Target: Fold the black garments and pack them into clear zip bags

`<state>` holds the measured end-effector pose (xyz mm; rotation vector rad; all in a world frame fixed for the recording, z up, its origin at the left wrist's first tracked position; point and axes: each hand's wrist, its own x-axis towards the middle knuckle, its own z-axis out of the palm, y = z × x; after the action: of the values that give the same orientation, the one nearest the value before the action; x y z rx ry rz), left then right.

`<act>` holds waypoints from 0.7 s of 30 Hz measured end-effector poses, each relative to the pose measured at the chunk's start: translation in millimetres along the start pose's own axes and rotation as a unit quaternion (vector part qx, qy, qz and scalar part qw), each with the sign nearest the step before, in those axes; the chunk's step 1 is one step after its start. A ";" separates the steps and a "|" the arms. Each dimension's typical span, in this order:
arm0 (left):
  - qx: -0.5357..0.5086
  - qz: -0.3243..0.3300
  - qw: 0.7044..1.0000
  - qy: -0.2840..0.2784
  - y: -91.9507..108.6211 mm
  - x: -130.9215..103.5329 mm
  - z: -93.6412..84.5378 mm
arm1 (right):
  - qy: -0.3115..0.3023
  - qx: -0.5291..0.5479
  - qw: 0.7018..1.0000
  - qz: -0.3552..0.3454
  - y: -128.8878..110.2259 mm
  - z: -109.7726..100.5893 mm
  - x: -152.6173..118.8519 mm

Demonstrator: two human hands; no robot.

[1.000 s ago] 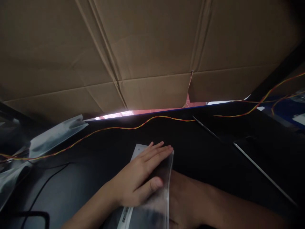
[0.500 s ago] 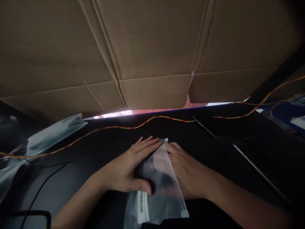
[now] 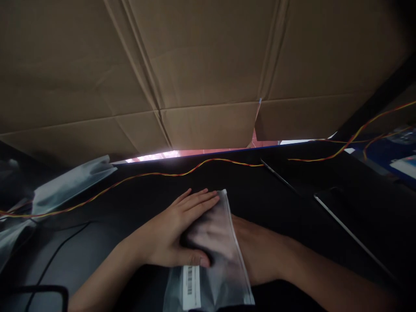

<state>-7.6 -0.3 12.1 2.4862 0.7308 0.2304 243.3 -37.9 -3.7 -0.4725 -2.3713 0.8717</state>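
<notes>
A clear zip-lock plastic bag with a white barcode label lies in front of me, its zip edge to the right. My left hand rests flat across the bag's left part, fingers stretched towards its upper corner and thumb apart, just above the label. Something dark shows beneath that hand, too hidden to name. My right hand reaches in from the right past the zip edge. Its fingers show only dimly through the plastic; I cannot tell whether they are inside the bag or behind it.
A cardboard sheet stands behind the black table. A red-yellow twisted wire crosses the back. Another plastic bag and a black cable are at left. Thin metal-edged dark objects, one with a bright edge, lie at right.
My right hand has moved left, so its fingers now sit behind or within the plastic instead of at the zip edge. My left hand stays nearly in place on the bag.
</notes>
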 end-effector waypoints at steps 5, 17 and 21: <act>0.007 -0.019 0.999 0.036 -13.7 -4.8 -5.2 | 0.046 0.114 0.984 0.131 9.6 -42.0 -8.7; 0.024 0.024 0.993 0.110 16.4 0.6 8.6 | 0.197 0.304 0.873 0.326 27.5 -30.3 3.2; -0.061 0.005 0.984 0.169 16.3 2.7 9.8 | 0.192 0.244 0.901 0.304 22.5 -27.9 3.7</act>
<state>5.0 -14.8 12.6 2.3604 0.8104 0.6927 260.4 -6.4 0.0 -1.0822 -1.5666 1.4394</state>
